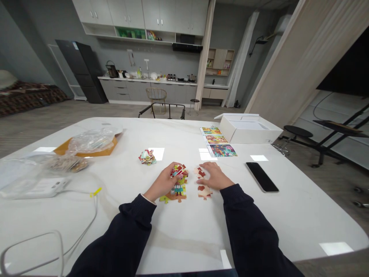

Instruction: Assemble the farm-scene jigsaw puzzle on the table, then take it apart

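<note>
Over the white table, my left hand (164, 181) is closed around a small stack of colourful jigsaw puzzle pieces (180, 170). Partly under that stack lies a joined section of the puzzle (178, 192), showing a figure in a teal skirt on a yellow-green and brown ground. My right hand (215, 176) curves its fingers and thumb about a cream and red-brown puzzle piece (200, 172), which lies at its fingertips. Just below the right thumb are more cream and brown pieces (204, 191), set apart from the joined section. A loose pile of puzzle pieces (147, 157) sits farther forward on the left.
A picture sheet (217, 140) lies beside an open white box (248, 129). To the right rests a black phone (262, 177). Plastic bags (90, 142) on an orange-yellow sheet, a white charger (46, 187) and its cable (86, 227) occupy the left side.
</note>
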`<state>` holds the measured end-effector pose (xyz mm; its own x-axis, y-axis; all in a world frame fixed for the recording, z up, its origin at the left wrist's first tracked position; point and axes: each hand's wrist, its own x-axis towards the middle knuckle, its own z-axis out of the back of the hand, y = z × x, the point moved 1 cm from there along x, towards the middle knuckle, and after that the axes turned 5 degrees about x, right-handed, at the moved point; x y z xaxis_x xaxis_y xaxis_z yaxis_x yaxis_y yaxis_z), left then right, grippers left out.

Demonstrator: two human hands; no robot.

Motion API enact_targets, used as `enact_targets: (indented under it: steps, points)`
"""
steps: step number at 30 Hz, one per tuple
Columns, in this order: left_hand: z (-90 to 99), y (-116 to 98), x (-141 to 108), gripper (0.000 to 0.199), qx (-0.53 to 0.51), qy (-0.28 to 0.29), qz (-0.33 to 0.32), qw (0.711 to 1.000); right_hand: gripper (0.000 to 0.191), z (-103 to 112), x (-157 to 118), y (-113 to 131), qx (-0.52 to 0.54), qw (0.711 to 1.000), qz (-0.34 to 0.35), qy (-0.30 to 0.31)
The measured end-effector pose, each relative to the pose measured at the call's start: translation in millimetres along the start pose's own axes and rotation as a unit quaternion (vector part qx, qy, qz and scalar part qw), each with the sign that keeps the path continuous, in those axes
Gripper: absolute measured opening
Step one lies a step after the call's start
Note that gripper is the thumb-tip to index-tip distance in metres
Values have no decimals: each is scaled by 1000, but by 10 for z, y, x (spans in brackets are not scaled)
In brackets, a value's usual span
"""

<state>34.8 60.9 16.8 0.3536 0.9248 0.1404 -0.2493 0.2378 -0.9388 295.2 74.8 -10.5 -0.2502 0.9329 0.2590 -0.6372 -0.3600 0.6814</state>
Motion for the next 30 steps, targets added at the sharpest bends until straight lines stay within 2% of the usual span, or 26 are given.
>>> enact_targets:
  steps: [4, 9, 14, 18, 21, 23, 24, 26, 28, 30]
  points:
    - [3, 25, 2, 23, -5, 15, 7, 1000, 47, -69, 17, -185, -24, 999, -26, -18]
    - [-40, 44, 13, 28, -29, 26, 23, 999, 28, -162, 51, -133, 50, 998, -41, -18]
    - [-55, -31, 6, 40, -74, 26, 63, 995, 31, -155, 43, -56, 91, 994, -50, -15]
    - [-68, -38, -9, 42, -107, 2, 62, 992, 33, -156, 50, 76, 162, 986, -17, -41]
    - [-104, -25, -18, 43, -168, 10, 73, 983, 33, -173, 60, 290, 245, 969, 21, -29]
    - [-121, -21, -18, 45, -204, 17, 83, 975, 32, -150, 60, 437, 249, 967, 55, -24]
    - [-121, -19, -15, 47, -217, 13, 87, 972, 36, -122, 52, 489, 236, 969, 66, -23]
    - [-102, -15, -6, 52, -231, -8, 92, 969, 57, -44, 10, 527, 195, 978, 71, -1]
    - [-64, -13, 5, 55, -236, -35, 93, 967, 76, 35, -84, 472, 138, 988, 56, 32]
    - [-24, -14, 16, 55, -237, -55, 90, 966, 82, 76, -229, 365, 63, 995, 40, 64]
